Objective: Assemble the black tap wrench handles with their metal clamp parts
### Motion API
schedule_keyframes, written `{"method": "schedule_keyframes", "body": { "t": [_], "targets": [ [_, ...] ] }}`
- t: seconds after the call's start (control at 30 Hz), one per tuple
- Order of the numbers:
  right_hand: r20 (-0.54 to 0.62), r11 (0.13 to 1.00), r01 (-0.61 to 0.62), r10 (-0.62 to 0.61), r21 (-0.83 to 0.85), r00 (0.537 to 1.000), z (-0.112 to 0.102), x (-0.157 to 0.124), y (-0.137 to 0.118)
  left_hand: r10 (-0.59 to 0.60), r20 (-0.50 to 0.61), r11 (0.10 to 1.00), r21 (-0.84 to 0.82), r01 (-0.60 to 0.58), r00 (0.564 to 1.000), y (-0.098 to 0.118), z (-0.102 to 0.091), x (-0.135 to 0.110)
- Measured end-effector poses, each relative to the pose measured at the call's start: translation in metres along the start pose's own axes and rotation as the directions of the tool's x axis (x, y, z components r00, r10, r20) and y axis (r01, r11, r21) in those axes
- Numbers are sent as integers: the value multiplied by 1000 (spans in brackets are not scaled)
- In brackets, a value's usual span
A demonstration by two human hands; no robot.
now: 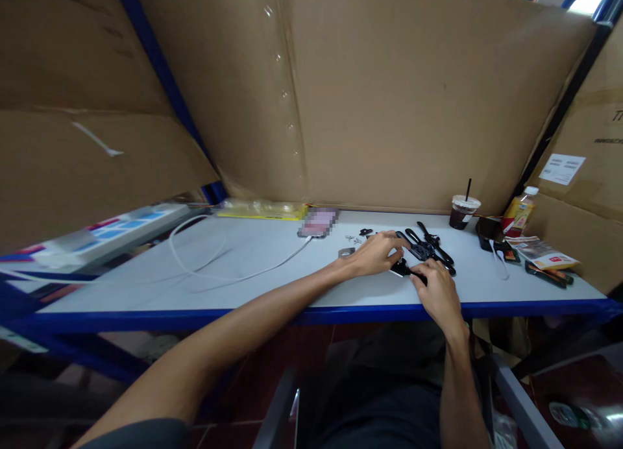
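Observation:
My right hand (437,290) is wrapped round a black handled piece (402,267) with a pale, shiny edge at its left end. Close by, my left hand (378,251) has its fingers bent over the far side of that piece. Whatever lies between the left fingertips is hidden or too small to name. Just beyond both hands, several long black parts (431,241) lie in a loose pile on the table. A small black part (365,231), tiny metal-looking bits (354,239) and a flat grey piece (346,252) rest near my left hand.
A phone (318,222) with a white cable (257,277) lies left of centre, before a yellow-edged clear package (263,209). Rightward stand a lidded drink cup (464,212) and bottle (520,212), near packets (545,251). Cardboard (379,98) walls the white table (272,251).

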State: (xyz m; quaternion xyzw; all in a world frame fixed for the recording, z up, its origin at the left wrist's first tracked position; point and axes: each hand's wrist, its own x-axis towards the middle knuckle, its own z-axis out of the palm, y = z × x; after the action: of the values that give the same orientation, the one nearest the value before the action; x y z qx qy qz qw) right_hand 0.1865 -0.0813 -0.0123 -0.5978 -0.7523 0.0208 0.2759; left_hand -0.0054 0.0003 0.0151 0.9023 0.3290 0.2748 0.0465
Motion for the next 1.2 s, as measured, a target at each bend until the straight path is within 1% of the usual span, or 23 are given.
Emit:
{"method": "schedule_keyframes", "body": {
  "t": [0.1,0.17,0.23,0.37,0.43,0.5,0.6,0.7,0.83,0.93,1.2],
  "targets": [
    [0,1000,-2,2,-7,1000,1,0,0,75,37,995,-72,-73,996,2,2,0],
    [4,1000,-1,1,-8,1000,1,0,0,99,64,992,-88,-93,993,3,2,-1],
    [4,1000,0,0,-7,1000,0,0,0,77,62,996,-50,-74,995,3,0,0],
    [3,1000,2,-2,-3,1000,0,0,0,-3,26,997,71,1,1000,1,-3,0],
    [6,1000,1,-1,-1,1000,0,0,0,-7,21,997,73,5,1000,0,-4,0],
    [9,1000,-1,2,-5,1000,-1,0,-1,22,24,999,35,-22,999,0,-3,0],
    [8,1000,-3,4,-9,1000,-1,0,-2,100,48,995,-31,-98,994,3,-1,-1],
    [5,1000,-3,3,-4,1000,-1,0,-2,138,67,990,-19,-137,988,4,-1,-1],
    [8,1000,-3,3,-3,1000,-1,0,-2,75,35,992,104,-78,997,2,-2,-2],
    [9,1000,-5,6,-5,1000,-2,0,-2,36,13,989,142,-38,999,-1,-3,-2],
    [7,1000,2,-3,5,1000,0,0,0,140,47,990,7,-140,989,5,-2,-1]
  ]
}}
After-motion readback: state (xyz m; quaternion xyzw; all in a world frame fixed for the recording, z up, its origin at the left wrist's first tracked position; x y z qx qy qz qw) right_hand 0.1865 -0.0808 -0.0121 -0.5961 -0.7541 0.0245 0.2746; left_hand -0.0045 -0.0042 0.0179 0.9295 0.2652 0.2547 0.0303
